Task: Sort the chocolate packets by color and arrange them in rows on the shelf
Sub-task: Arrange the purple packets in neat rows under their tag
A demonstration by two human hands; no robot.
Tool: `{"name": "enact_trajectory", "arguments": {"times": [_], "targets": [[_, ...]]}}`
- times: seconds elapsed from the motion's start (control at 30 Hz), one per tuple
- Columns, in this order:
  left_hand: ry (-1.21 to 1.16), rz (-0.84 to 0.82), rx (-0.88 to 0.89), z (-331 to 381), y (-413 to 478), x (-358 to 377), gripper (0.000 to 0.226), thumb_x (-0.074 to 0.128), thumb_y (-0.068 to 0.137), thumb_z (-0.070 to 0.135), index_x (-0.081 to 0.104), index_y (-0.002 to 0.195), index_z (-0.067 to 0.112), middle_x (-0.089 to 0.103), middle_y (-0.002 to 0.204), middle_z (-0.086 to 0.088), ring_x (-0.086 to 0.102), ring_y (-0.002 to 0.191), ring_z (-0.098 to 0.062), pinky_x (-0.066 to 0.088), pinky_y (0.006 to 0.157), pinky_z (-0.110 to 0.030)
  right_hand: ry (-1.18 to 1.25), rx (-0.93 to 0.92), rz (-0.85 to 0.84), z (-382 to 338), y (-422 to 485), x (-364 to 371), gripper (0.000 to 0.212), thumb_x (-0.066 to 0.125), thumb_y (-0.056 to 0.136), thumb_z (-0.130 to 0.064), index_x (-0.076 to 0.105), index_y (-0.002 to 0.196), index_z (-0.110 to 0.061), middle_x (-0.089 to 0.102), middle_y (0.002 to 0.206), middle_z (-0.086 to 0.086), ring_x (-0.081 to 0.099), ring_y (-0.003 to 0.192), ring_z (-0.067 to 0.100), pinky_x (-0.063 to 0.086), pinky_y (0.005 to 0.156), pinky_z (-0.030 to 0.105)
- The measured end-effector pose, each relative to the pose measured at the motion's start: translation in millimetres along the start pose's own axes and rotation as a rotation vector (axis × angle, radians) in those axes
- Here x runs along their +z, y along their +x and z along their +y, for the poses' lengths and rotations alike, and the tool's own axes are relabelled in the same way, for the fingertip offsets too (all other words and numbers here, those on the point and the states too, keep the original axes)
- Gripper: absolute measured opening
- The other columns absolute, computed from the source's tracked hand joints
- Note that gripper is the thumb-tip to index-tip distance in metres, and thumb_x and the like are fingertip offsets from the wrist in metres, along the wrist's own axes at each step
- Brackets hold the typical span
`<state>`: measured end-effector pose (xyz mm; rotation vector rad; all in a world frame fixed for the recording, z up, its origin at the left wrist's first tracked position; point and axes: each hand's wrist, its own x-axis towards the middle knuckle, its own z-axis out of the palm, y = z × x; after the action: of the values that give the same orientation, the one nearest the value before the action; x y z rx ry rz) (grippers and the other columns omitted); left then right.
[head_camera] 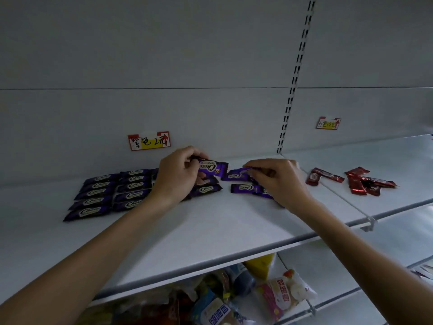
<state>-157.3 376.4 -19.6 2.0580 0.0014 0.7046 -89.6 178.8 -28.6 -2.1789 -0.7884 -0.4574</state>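
Note:
Purple chocolate packets (110, 195) lie in two neat rows at the left of the white shelf (210, 231). My left hand (178, 174) grips one purple packet (212, 167) lifted above the shelf, beside the rows. My right hand (276, 177) pinches the end of another purple packet (236, 174) among a few loose purple ones (246, 188). Red packets (324, 175) lie scattered on the adjoining shelf section to the right, with a small heap (365, 182) further right.
A price label (149, 141) hangs on the back wall above the purple packets, another label (328, 123) above the red ones. A slotted upright (290, 95) divides the two bays. Mixed snack bags (281, 294) fill the lower shelf.

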Motion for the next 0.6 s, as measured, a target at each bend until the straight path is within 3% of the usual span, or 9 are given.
{"name": "enact_trajectory", "arguments": {"times": [0.07, 0.13, 0.2, 0.27, 0.37, 0.47, 0.6], "targets": [[-0.015, 0.002, -0.065, -8, -10, -22, 0.013, 0.057, 0.088, 0.009, 0.060, 0.092, 0.022, 0.064, 0.086, 0.008, 0.062, 0.062, 0.001, 0.050, 0.058, -0.010, 0.087, 0.009, -0.094, -15, 3, 17, 0.024, 0.057, 0.086, -0.007, 0.072, 0.096, -0.022, 0.073, 0.081, 0.002, 0.061, 0.060, 0.000, 0.046, 0.061, 0.007], [0.032, 0.007, -0.091, -15, -22, -44, 0.020, 0.067, 0.081, 0.012, 0.057, 0.088, 0.028, 0.062, 0.086, 0.015, 0.062, 0.069, 0.002, 0.050, 0.063, -0.009, 0.174, 0.001, -0.170, -32, 6, 32, 0.028, 0.051, 0.087, -0.007, 0.071, 0.094, -0.026, 0.071, 0.082, 0.000, 0.064, 0.066, 0.006, 0.050, 0.062, 0.016], [0.060, 0.018, -0.119, -21, -35, -64, 0.026, 0.070, 0.078, 0.010, 0.056, 0.085, 0.031, 0.061, 0.086, 0.018, 0.061, 0.075, 0.001, 0.049, 0.064, -0.009, 0.251, -0.039, -0.225, -48, 9, 46, 0.021, 0.055, 0.087, -0.012, 0.069, 0.092, -0.027, 0.069, 0.080, -0.007, 0.063, 0.071, 0.005, 0.048, 0.065, 0.015], [0.032, 0.045, -0.163, -29, -47, -81, 0.024, 0.068, 0.079, 0.006, 0.058, 0.083, 0.028, 0.064, 0.086, 0.013, 0.063, 0.069, -0.001, 0.051, 0.064, -0.013, 0.297, -0.094, -0.308, -62, 10, 60, 0.015, 0.061, 0.085, -0.014, 0.065, 0.089, -0.028, 0.066, 0.079, -0.009, 0.062, 0.068, 0.002, 0.048, 0.066, 0.014], [-0.034, 0.084, -0.226, -37, -63, -104, 0.023, 0.063, 0.082, 0.000, 0.060, 0.080, 0.023, 0.065, 0.083, 0.003, 0.062, 0.058, -0.001, 0.051, 0.058, -0.014, 0.452, -0.108, -0.456, -80, 8, 78, 0.027, 0.062, 0.084, -0.005, 0.057, 0.097, -0.029, 0.064, 0.081, 0.001, 0.065, 0.066, 0.009, 0.054, 0.059, 0.023], [0.004, 0.097, -0.239, -43, -78, -122, 0.024, 0.060, 0.084, -0.001, 0.062, 0.086, 0.023, 0.065, 0.090, 0.001, 0.066, 0.063, -0.008, 0.054, 0.064, -0.019, 0.435, -0.147, -0.513, -90, 5, 91, 0.044, 0.064, 0.083, -0.008, 0.048, 0.111, -0.038, 0.065, 0.085, -0.005, 0.065, 0.074, 0.005, 0.052, 0.059, 0.019], [0.010, 0.072, -0.254, -42, -95, -136, 0.025, 0.054, 0.087, 0.000, 0.063, 0.102, 0.019, 0.066, 0.094, -0.002, 0.070, 0.072, -0.014, 0.056, 0.072, -0.020, 0.327, -0.208, -0.564, -97, 6, 105, 0.040, 0.065, 0.083, -0.011, 0.052, 0.115, -0.030, 0.067, 0.086, -0.012, 0.062, 0.080, -0.005, 0.049, 0.069, 0.012]]}}
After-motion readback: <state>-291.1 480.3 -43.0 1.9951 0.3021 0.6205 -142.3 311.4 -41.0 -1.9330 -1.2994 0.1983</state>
